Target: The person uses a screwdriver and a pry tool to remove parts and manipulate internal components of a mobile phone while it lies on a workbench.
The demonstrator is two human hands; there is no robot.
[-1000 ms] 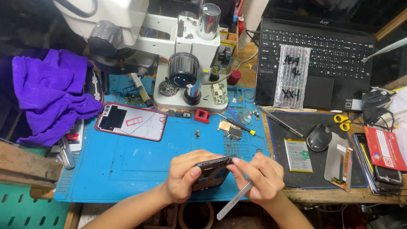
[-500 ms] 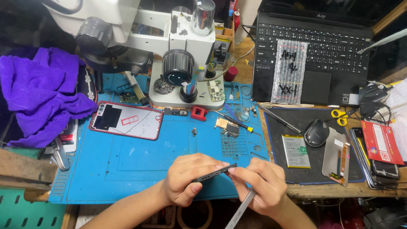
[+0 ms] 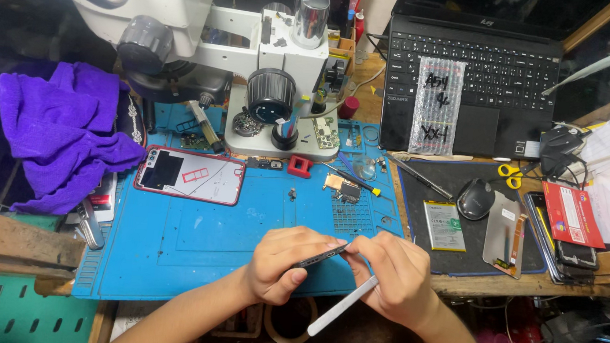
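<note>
My left hand (image 3: pixel 284 264) grips a thin black phone (image 3: pixel 319 257) edge-on above the near edge of the blue work mat (image 3: pixel 188 246). My right hand (image 3: pixel 393 277) holds a long white pry tool (image 3: pixel 341 306) that slants down to the left, and its fingertips touch the phone's right end. An opened phone back with a red rim (image 3: pixel 190 175) lies on the mat to the upper left of my hands. Small parts and a red block (image 3: pixel 299 167) sit near the microscope base (image 3: pixel 278 141).
A white microscope (image 3: pixel 186 14) stands at the back, a purple cloth (image 3: pixel 58 131) at the left. A black laptop (image 3: pixel 479 69) with a bubble-wrap bag sits back right. A battery (image 3: pixel 444 225), a mouse (image 3: pixel 476 199), a screen part (image 3: pixel 504 233) and yellow scissors (image 3: pixel 508 172) lie on the dark mat.
Both hands with the phone have drifted slightly left and down toward the mat's near edge. The phone has turned more edge-on, and the white tool stays in the right hand.
</note>
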